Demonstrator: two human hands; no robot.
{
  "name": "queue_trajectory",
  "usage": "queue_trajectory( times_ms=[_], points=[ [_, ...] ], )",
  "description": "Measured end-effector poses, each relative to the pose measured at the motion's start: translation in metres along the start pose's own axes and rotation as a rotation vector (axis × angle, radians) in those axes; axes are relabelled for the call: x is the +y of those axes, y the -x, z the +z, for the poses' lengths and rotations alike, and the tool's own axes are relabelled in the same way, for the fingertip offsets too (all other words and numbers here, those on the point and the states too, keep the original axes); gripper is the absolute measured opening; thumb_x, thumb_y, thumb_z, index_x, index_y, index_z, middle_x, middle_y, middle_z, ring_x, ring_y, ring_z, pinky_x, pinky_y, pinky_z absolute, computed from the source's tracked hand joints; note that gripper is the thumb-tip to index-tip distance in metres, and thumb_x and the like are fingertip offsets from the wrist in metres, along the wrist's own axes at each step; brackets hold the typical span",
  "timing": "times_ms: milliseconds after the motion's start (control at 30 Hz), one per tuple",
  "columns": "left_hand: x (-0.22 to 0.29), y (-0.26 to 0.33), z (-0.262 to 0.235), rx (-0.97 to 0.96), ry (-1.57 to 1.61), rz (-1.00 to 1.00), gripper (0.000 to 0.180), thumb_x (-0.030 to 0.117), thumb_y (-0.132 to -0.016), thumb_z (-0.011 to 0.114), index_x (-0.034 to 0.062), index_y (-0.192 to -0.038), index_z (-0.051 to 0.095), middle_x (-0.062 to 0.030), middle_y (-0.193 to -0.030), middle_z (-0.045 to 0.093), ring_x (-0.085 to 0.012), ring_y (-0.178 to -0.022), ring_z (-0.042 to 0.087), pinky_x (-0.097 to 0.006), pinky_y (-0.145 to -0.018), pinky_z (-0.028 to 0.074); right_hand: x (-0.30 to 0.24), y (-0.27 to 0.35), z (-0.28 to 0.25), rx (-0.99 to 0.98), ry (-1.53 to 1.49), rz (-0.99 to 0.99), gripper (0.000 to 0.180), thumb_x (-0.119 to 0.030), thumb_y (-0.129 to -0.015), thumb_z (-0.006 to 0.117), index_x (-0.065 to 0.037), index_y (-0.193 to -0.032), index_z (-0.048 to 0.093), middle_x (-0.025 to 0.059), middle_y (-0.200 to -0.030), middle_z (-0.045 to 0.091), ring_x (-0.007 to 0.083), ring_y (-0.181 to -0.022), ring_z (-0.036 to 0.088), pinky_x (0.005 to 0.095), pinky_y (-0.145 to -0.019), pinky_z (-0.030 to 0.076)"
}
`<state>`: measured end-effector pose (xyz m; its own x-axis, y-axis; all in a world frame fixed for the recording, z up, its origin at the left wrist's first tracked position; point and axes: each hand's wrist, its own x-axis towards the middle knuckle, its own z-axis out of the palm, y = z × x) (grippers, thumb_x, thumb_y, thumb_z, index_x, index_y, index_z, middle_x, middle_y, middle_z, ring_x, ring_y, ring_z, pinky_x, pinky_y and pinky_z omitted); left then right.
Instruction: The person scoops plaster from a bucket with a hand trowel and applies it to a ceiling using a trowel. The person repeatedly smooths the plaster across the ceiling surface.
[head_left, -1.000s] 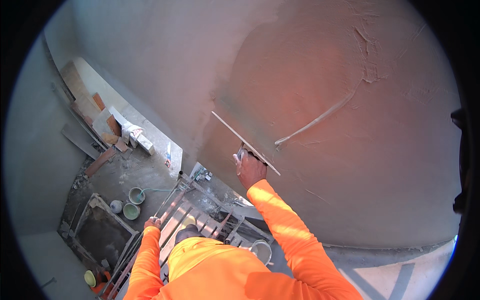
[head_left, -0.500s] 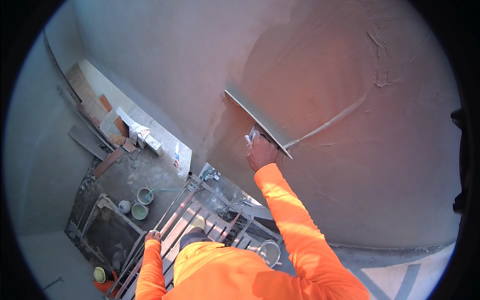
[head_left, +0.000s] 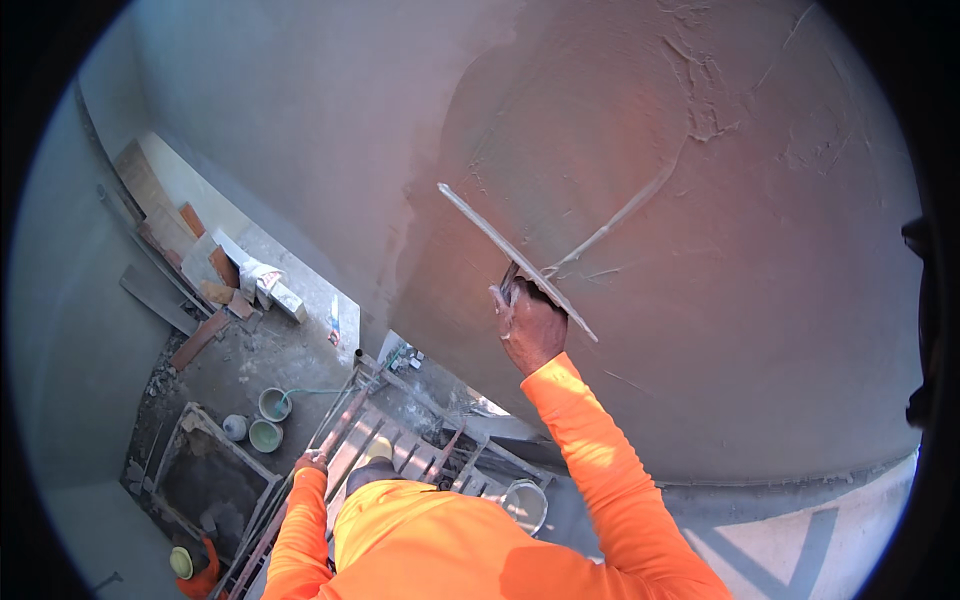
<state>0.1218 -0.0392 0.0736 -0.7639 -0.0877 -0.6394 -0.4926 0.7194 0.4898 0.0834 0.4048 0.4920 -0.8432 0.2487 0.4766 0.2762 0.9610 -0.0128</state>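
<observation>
Right hand [head_left: 530,322] with fingers clamped on a long trowel [head_left: 503,248], plastered wall [head_left: 720,340] ahead, left hand [head_left: 312,461] at scaffold rail [head_left: 346,416], its fingers' closure too small to tell

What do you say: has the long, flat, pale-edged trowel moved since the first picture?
Yes: the trowel has moved rightward in the view, closer to the jagged, brownish plaster ridges.

place: building site | signs: plastered wall [head_left: 660,330], plank scaffold [head_left: 347,445], scrap boards [head_left: 200,338], co-worker's hard hat [head_left: 181,562]
</observation>
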Motion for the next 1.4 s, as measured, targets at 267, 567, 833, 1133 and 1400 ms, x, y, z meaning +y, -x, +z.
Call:
queue_trajectory(
  times_ms=[267,567,833,1133,1400],
  points=[
    [-0.031,-0.011,0.001,-0.043,0.138,0.047,0.023,0.027,-0.095,0.072,0.0080,-0.109,0.075,-0.0112,-0.095,0.076,-0.0216,-0.084,0.070,-0.037,-0.080,0.054,-0.007,0.032,0.126,-0.366,-0.036,0.073,0.033,-0.034,-0.101,0.059,-0.008,-0.121,0.064,0.0235,-0.102,0.072,0.0423,-0.100,0.070,0.0553,-0.087,0.054],
    [-0.091,-0.006,-0.026,0.004,0.200,-0.202,0.031,0.025,-0.089,0.075,0.0052,-0.113,0.075,-0.0153,-0.091,0.077,-0.0245,-0.077,0.074,-0.038,-0.071,0.059,-0.034,-0.016,0.169,-0.411,-0.074,0.178,0.023,-0.027,-0.099,0.063,-0.009,-0.111,0.061,0.0201,-0.095,0.074,0.0428,-0.088,0.073,0.0547,-0.084,0.057],
    [-0.097,-0.039,-0.032,0.035,0.211,-0.059,0.029,0.025,-0.091,0.071,0.0076,-0.114,0.075,-0.0144,-0.094,0.077,-0.0251,-0.082,0.074,-0.039,-0.077,0.057,-0.043,-0.044,0.123,-0.284,-0.131,0.220,0.021,-0.027,-0.100,0.061,-0.007,-0.105,0.060,0.0191,-0.090,0.073,0.0421,-0.084,0.073,0.0539,-0.076,0.058],
    [-0.032,-0.022,-0.037,0.028,0.285,-0.034,0.017,0.024,-0.092,0.072,0.0113,-0.103,0.074,-0.0030,-0.069,0.066,-0.0149,-0.056,0.060,-0.036,-0.053,0.049,-0.038,-0.069,0.054,-0.139,-0.097,0.184,0.020,-0.024,-0.097,0.064,-0.006,-0.106,0.061,0.0191,-0.094,0.073,0.0391,-0.083,0.074,0.0493,-0.075,0.060],
    [-0.069,-0.051,-0.007,0.008,0.130,-0.137,0.027,0.029,-0.087,0.074,0.0098,-0.107,0.076,-0.0132,-0.097,0.077,-0.0262,-0.091,0.074,-0.041,-0.086,0.056,-0.020,-0.094,-0.038,0.135,-0.075,0.192,0.031,-0.034,-0.100,0.064,-0.005,-0.093,0.064,0.0197,-0.078,0.071,0.0394,-0.074,0.071,0.0496,-0.068,0.057]
  ],
)
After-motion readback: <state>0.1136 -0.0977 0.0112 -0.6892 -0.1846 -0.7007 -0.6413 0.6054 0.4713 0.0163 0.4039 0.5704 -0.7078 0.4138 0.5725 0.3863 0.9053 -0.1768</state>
